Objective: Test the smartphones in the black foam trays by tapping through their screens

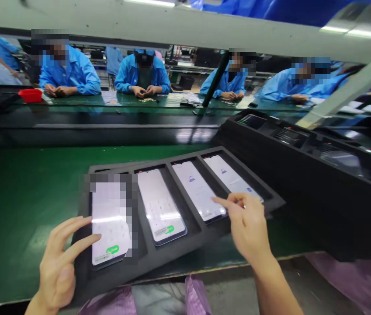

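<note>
Right hand pointed over third phone; left hand laid at edge of first phone.
Left fingers are spread apart, nothing clamped; right index is extended, the rest curled, underside hidden, so whether anything is held cannot be told. Third phone is seated in tray, under and left of the right fingertip, right hand being nearer; its long axis is pointed away from that hand, far end slanted left. Screen touch cannot be confirmed.
</note>
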`<action>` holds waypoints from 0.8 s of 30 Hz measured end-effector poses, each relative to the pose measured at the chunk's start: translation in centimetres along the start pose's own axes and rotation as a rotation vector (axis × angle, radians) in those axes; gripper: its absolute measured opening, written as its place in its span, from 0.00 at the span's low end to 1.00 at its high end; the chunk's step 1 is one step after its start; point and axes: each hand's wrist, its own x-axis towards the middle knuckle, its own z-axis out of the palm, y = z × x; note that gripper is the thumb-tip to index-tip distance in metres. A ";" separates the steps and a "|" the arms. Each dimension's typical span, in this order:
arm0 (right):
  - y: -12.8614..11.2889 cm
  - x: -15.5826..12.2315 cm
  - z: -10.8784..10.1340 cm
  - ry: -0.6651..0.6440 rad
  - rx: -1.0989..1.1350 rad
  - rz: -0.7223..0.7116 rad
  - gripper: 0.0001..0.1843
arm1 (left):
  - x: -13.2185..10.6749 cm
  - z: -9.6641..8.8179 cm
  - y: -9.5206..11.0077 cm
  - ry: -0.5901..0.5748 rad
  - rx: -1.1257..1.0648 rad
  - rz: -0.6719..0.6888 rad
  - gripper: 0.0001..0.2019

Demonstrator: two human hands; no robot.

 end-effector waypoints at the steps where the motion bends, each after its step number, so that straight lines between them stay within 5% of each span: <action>1: -1.8 0.1 0.4 -0.033 0.083 -0.088 0.22 | -0.6 -0.1 0.0 0.057 0.049 0.025 0.25; 5: -8.1 0.9 1.9 -0.201 0.374 -0.435 0.19 | -1.5 -0.5 0.8 0.116 0.137 0.110 0.29; 10: -12.6 1.8 3.4 -0.399 0.428 -0.501 0.18 | -0.7 -1.0 1.2 0.048 0.230 0.160 0.31; 14: -13.8 2.0 3.7 -0.419 0.418 -0.518 0.19 | -0.1 -1.4 1.1 -0.070 0.242 0.197 0.31; 24: -14.0 2.0 3.9 -0.429 0.400 -0.482 0.17 | -0.3 -0.7 0.6 -0.020 0.158 0.185 0.31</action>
